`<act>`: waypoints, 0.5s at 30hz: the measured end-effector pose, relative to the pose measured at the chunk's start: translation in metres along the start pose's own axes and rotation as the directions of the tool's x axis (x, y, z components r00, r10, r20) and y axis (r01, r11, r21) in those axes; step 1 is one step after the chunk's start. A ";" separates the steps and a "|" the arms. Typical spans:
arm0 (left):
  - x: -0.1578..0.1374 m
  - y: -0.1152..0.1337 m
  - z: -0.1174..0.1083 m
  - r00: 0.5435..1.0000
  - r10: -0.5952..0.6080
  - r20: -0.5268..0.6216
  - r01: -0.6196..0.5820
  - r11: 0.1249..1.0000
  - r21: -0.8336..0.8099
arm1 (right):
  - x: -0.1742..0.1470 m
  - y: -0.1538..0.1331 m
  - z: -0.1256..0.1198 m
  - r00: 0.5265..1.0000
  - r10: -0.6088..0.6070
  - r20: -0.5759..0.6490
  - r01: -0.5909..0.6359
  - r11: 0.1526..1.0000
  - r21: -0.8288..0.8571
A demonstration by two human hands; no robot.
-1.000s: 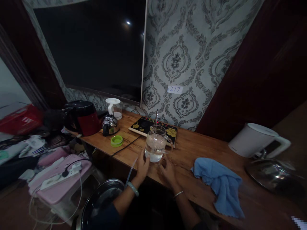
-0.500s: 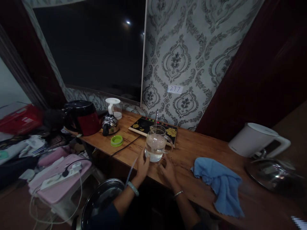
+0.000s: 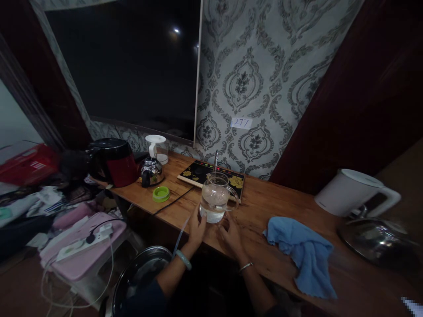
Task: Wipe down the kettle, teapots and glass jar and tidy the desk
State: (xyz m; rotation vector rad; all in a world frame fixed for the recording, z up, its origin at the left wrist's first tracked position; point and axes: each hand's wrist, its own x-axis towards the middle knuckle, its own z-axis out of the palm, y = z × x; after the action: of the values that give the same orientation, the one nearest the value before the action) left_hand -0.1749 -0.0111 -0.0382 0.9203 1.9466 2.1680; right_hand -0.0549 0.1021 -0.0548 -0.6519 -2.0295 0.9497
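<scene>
A round clear glass pot [image 3: 214, 202], partly filled with clear liquid, stands upright on the wooden table near its front edge. Its loop handle points to the right, and the top is uncovered. My left hand [image 3: 197, 229] curves round the lower left side, thumb at the front. My right hand [image 3: 232, 233] is at the lower right, below the handle, with thumb and fingers around the base; the far fingertips are hidden. Directly behind the pot lies a flat black panel [image 3: 194, 171] with gold flowers and lit buttons. A slim shiny upright piece [image 3: 216, 162] rises there.
Left on the table [image 3: 254, 211] are a green lid-like ring [image 3: 161, 194], a small chrome kettle [image 3: 151, 171] and a red-black kettle [image 3: 120, 165]. A blue cloth [image 3: 302, 255] and white kettle [image 3: 353, 193] lie right. Below left is a metal pot [image 3: 142, 268] beside a thin tube.
</scene>
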 end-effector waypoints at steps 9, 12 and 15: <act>0.001 -0.003 0.000 1.000 -0.008 -0.005 0.008 1.000 0.002 | -0.001 -0.006 -0.003 1.000 -0.003 -0.002 0.003 0.999 -0.034; 0.001 -0.001 0.000 1.000 -0.008 -0.011 0.009 1.000 0.021 | -0.001 -0.007 -0.003 1.000 -0.007 0.003 0.007 1.000 -0.019; 0.001 0.000 0.000 1.000 0.001 -0.023 0.000 1.000 0.017 | -0.001 -0.004 -0.002 1.000 -0.009 -0.001 0.009 1.000 -0.014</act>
State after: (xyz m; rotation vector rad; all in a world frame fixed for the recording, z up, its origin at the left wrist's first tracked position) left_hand -0.1754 -0.0105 -0.0383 0.9022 1.9785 2.1751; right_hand -0.0536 0.0998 -0.0509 -0.6501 -2.0381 0.9311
